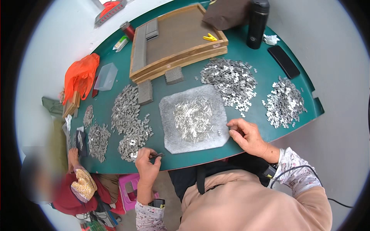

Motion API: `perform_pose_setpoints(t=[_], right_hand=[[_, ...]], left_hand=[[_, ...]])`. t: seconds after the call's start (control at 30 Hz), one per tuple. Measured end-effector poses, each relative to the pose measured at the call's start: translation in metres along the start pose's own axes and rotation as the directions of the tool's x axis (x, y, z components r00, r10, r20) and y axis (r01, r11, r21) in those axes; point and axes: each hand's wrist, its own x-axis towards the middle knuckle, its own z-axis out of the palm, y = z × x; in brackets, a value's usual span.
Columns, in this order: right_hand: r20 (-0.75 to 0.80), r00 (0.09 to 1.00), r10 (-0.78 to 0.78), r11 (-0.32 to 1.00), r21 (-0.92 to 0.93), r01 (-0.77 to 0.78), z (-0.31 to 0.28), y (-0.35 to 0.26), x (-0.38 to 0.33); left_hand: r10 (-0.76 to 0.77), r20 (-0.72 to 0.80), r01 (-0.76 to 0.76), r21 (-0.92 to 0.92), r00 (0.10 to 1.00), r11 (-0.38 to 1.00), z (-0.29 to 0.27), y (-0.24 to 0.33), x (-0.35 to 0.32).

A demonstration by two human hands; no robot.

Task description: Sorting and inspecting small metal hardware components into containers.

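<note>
My left hand (147,166) is at the table's near edge, its thumb and fingers pinched on a small dark stack of metal pieces (158,155). Beside it lies a heap of small grey metal pieces (129,125). A grey felt mat (169,134) with rounded corners bears a pile of thin silvery pins (193,118). At the mat's right edge is my right hand (249,136), fingers curled and thumb close to the index finger. Anything in that pinch is too small to make out. A few tiny pieces (219,132) lie on the mat near these fingertips.
Behind the mat stands a wooden tray (177,61) with grey stacked strips and a yellow clip (210,37). More metal heaps (231,82) (285,102) lie right, near a black phone (283,61) and a black bottle (257,25). A co-worker (79,181) sits at the left.
</note>
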Motion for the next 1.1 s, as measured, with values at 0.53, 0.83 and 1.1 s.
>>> perform_pose_setpoints(t=[0.53,0.83,1.1], right_hand=[[-0.05,0.99,-0.131,0.879,-0.467,0.093,0.011,-0.014,0.002],[-0.065,0.968,-0.241,0.812,-0.56,0.164,0.027,-0.014,-0.002],[-0.083,0.953,-0.291,0.882,-0.409,0.233,0.022,-0.005,0.002]], left_hand=[[-0.179,0.336,0.38,-0.831,0.925,0.405,0.002,0.025,0.042],[0.071,0.395,0.366,-0.895,0.916,0.256,0.046,0.069,0.071],[0.145,0.444,0.41,-0.887,0.884,0.213,0.068,0.086,0.092]])
